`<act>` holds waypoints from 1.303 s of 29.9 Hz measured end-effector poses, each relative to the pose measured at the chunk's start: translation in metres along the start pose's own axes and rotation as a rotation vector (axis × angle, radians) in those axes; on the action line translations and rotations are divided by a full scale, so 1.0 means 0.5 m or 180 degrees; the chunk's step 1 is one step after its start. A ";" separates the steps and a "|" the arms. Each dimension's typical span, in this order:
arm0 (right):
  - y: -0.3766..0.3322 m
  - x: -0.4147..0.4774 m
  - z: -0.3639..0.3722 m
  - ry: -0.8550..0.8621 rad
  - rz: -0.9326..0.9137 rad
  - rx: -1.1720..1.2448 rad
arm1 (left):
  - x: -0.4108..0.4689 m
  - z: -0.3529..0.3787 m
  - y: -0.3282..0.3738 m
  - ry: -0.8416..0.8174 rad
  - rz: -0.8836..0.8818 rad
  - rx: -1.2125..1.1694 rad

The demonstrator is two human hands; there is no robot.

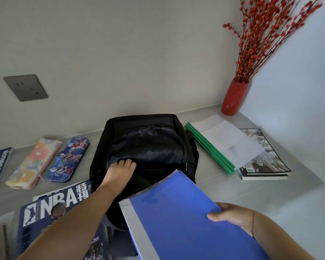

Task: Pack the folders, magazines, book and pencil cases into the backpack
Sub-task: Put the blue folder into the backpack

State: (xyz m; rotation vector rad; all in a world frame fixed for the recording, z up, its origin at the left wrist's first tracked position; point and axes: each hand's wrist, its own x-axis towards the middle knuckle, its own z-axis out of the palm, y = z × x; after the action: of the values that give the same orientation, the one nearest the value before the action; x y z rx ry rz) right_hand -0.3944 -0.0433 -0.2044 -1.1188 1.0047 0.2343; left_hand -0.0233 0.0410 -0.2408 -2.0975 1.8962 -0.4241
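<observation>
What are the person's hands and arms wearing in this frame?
Both the left hand and right hand are bare: no gloves, rings or watch show. No sleeves in view. A thin dark thread seems to circle the right wrist.

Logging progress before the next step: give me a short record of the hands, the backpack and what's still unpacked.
backpack: black, on the table, main compartment open
left hand: fingers hooked over the opening's near edge
right hand: grips blue folder, far corner over the backpack
unpacked, left: blue book, floral pencil case, blue pencil case, NBA magazines
unpacked, right: green-spined folders, partly on a magazine
other: red vase in the corner
</observation>
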 end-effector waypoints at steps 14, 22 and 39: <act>-0.029 0.037 0.026 -0.0309 0.0002 0.0122 | 0.056 -0.056 -0.012 0.0547 0.0469 -0.0338; -0.034 0.024 0.007 -0.0671 -0.0200 0.0402 | 0.074 -0.156 -0.017 0.0816 -0.0129 -0.0963; -0.031 0.044 -0.019 0.0225 -0.0246 0.0967 | 0.016 -0.105 0.059 0.0122 -0.0168 -0.1567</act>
State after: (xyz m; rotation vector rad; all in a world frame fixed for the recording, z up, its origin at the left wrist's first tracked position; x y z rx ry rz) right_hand -0.3779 -0.0649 -0.2121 -0.8907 1.0189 -0.0212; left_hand -0.0705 0.0294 -0.2044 -2.4540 2.1389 0.0005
